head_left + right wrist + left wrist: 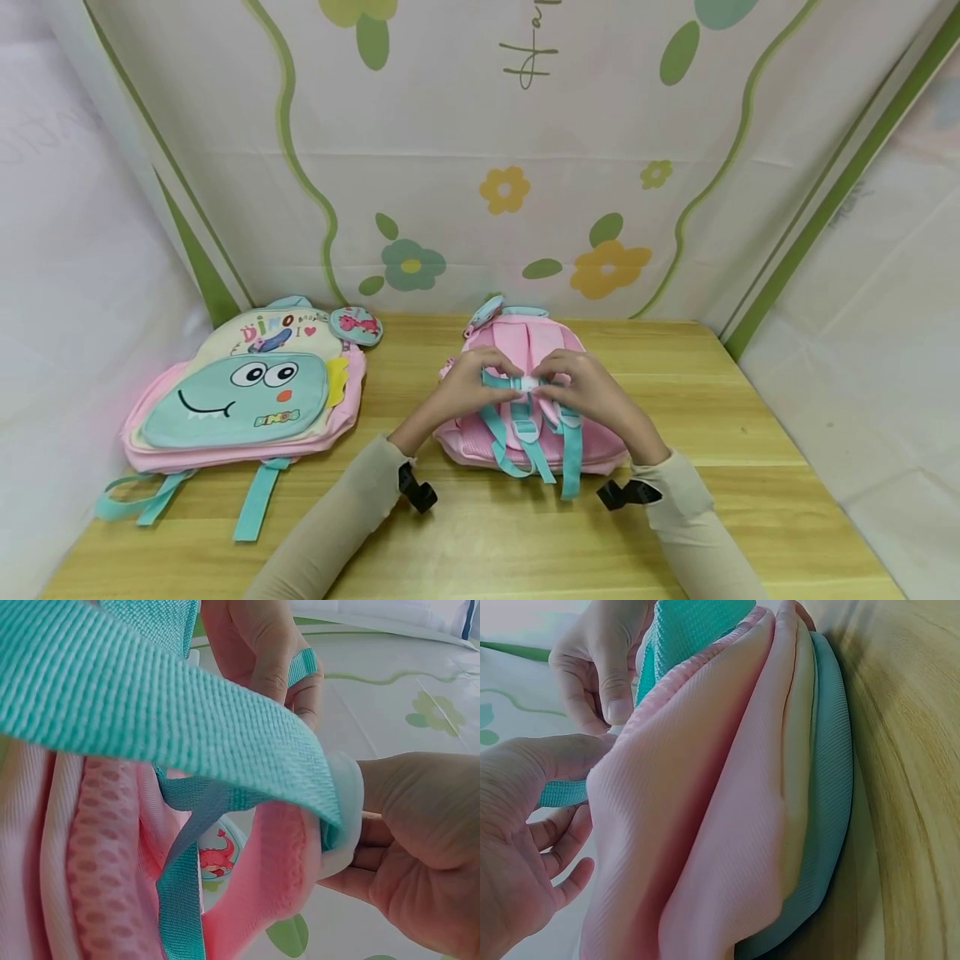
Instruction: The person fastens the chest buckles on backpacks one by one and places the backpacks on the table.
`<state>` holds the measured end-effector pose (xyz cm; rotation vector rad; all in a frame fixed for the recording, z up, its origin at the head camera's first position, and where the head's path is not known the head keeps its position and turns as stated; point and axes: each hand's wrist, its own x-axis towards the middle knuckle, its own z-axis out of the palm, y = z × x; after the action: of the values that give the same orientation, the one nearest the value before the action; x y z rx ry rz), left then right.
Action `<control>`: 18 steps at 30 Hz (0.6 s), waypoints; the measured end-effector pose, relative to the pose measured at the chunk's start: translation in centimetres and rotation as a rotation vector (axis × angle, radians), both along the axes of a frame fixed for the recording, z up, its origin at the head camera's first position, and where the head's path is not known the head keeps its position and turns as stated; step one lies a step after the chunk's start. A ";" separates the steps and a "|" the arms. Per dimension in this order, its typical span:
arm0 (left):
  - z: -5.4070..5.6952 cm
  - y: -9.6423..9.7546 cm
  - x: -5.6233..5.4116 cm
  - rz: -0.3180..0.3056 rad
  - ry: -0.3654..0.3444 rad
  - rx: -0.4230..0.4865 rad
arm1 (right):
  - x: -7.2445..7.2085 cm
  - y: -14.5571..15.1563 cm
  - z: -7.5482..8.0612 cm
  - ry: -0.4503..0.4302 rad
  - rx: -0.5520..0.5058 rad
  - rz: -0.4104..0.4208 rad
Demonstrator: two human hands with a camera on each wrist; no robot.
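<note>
A pink backpack [491,333] lies on the table with its shoulder straps facing up. Over it, both hands meet at a white plastic buckle [528,383] on turquoise webbing. My left hand [467,387] pinches the buckle's left end, and turquoise webbing [562,793] runs behind its thumb in the left wrist view. From the other side my right hand [588,385] pinches the right end. Fingers hide most of the buckle, so whether its halves are joined cannot be told. In the right wrist view a white strap adjuster [346,817] with a turquoise strap [187,727] partly covers the right hand.
A second backpack [232,400], with a dinosaur face, lies at the left of the wooden table [510,542], its turquoise straps [261,500] toward the front. A small round pouch [356,325] hangs at its top right. Printed fabric [450,108] encloses the back and sides.
</note>
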<state>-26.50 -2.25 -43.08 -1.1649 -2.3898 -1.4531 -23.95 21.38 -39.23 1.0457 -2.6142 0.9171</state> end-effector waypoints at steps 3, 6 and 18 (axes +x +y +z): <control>0.1 0.0 0.1 0.000 0.002 -0.004 | 0.0 0.1 0.0 -0.001 0.001 0.002; 0.2 0.1 0.1 0.008 0.003 -0.017 | 0.0 0.2 0.0 0.001 -0.001 0.007; 0.2 0.7 0.7 0.050 -0.010 -0.056 | 0.2 0.6 0.4 -0.061 0.047 0.000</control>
<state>-25.84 -1.58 -42.89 -1.1034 -2.4625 -1.3890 -23.80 21.98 -38.80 1.0454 -2.6979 0.9060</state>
